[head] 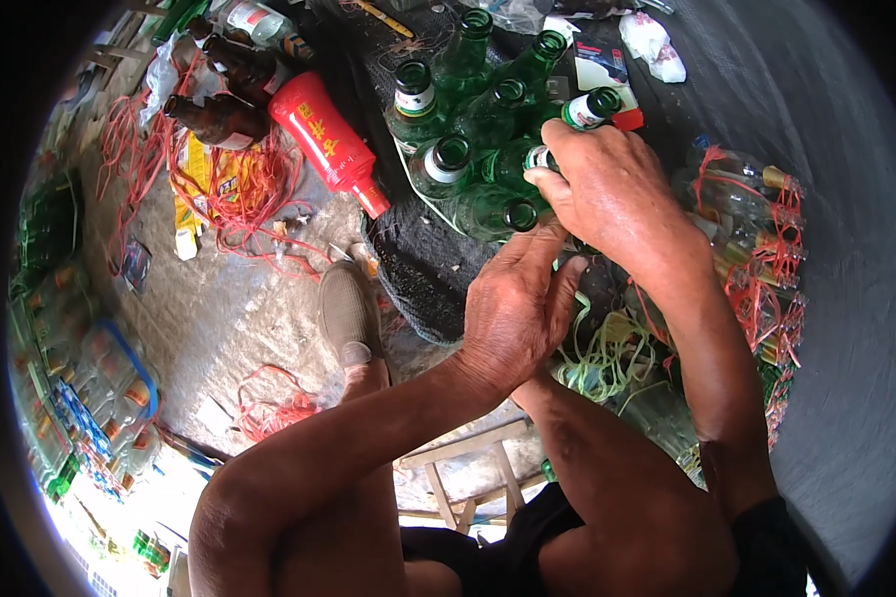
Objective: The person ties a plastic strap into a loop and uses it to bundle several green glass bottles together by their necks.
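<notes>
Several green glass bottles stand packed together, with a pale strap around their lower left side. My right hand is over the right side of the group. Its thumb and index finger close around the neck of one green glass bottle, whose mouth is hidden under the hand. Just beyond my knuckles another white-collared bottle neck leans right. My left hand lies at the near side of the bottles, fingers extended and thumb apart. Nothing shows between that thumb and the fingers; the fingertips are partly hidden.
Left of the group lie a red bottle and brown glass bottles. Tangled red twine covers part of the floor. Tied clear bottles stand at right, near green twine. A wooden stool is below.
</notes>
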`<state>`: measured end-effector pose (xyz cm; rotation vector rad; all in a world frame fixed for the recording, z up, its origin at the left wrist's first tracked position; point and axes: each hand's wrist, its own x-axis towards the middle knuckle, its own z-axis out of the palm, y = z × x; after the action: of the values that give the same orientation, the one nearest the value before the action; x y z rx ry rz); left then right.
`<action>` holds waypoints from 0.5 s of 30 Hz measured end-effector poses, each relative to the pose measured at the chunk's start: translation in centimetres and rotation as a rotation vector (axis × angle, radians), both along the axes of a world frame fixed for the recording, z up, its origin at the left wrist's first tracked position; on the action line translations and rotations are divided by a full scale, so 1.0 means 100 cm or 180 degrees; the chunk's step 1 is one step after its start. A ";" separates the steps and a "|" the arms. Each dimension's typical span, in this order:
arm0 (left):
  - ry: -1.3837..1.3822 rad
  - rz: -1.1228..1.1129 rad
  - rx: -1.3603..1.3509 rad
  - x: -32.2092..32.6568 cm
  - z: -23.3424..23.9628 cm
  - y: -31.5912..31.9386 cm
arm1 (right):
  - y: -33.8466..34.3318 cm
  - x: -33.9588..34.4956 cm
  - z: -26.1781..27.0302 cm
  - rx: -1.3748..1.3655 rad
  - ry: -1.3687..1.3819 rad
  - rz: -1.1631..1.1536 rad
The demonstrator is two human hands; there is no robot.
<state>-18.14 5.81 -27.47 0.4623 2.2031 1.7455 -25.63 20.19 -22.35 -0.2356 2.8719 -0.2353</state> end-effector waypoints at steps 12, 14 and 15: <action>0.0024 -0.0164 -0.0040 0.001 -0.004 -0.007 | 0.004 0.006 -0.005 -0.0158 0.0008 -0.0114; 0.0041 -0.0199 -0.0050 0.002 -0.008 -0.009 | 0.004 0.009 -0.001 -0.0494 0.0068 -0.0178; 0.0069 -0.0178 -0.0117 0.003 -0.009 -0.009 | 0.005 0.012 0.006 -0.0487 0.0051 -0.0205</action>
<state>-17.88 4.91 -28.40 0.5315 2.2112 1.6764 -24.46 20.71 -21.78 -0.1738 2.8827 -0.4685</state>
